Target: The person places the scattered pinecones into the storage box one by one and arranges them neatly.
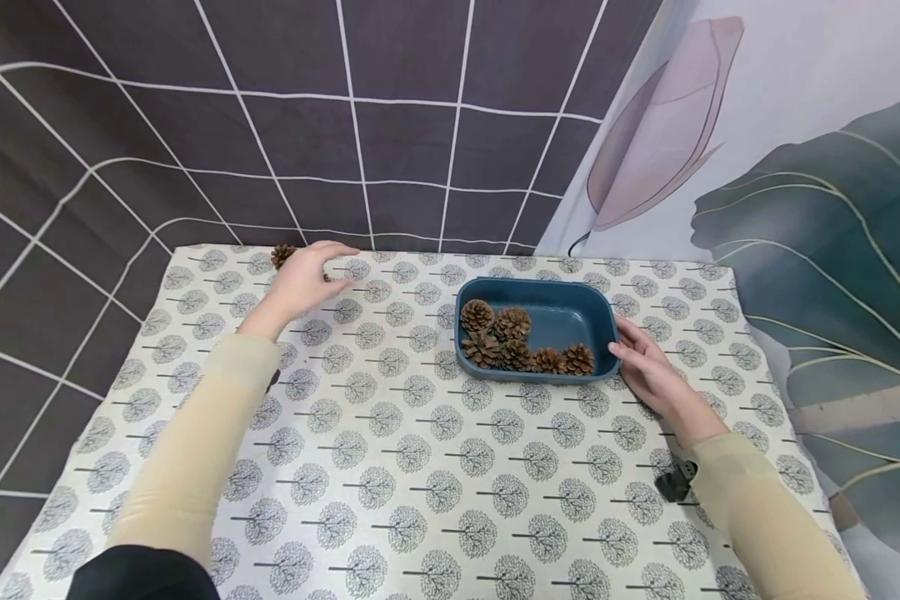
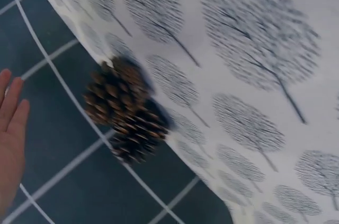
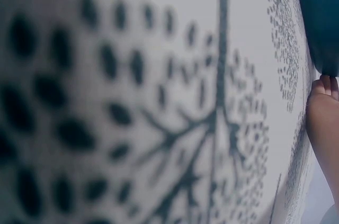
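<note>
A blue-green plastic container (image 1: 573,317) stands on the patterned tablecloth with several brown pine cones (image 1: 513,322) along its left and front sides. My right hand (image 1: 648,371) grips its right end, thumb over the rim and fingers outside; in the right wrist view only part of that hand (image 3: 324,110) shows beside the container's dark wall (image 3: 320,17). Over at the far left, my left hand (image 1: 305,279) hovers with thumb and fingers spread, holding nothing. Close to it lie two pine cones (image 2: 124,107) side by side at the cloth's back edge, one mostly hidden behind the hand in the head view.
The tablecloth (image 1: 390,450) is white with printed trees. Behind it hangs a dark curtain (image 1: 405,137) with a white grid, and at the right a leaf-patterned cloth (image 1: 855,217). A small black device (image 1: 675,482) sits at my right wrist.
</note>
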Demonstrator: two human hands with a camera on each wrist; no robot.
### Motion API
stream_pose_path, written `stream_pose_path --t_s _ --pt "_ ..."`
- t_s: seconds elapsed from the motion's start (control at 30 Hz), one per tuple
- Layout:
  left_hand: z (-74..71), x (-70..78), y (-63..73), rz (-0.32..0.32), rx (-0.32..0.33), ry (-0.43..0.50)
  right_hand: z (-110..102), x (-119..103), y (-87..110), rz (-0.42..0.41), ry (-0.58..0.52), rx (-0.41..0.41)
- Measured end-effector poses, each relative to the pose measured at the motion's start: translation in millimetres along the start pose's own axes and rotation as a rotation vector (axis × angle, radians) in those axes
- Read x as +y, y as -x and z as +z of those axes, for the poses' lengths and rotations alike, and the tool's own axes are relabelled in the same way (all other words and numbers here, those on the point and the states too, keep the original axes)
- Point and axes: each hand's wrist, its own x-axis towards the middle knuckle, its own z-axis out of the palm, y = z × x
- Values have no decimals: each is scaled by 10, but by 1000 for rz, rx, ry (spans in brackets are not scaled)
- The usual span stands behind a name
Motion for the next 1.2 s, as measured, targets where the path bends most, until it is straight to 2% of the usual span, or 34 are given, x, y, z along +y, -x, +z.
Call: stream_pose_path --t_s 0.27,0.7,0.9,1.2 --pt "-62 -209 71 -89 28 -1 -5 5 16 16 19 11" --pt "-77 -469 140 -193 23 -9 10 16 6 12 2 10" --pt "-71 -520 173 -218 66 10 16 4 0 23 11 25" --pt "-47 -548 176 -239 79 -7 18 -8 -5 26 10 29"
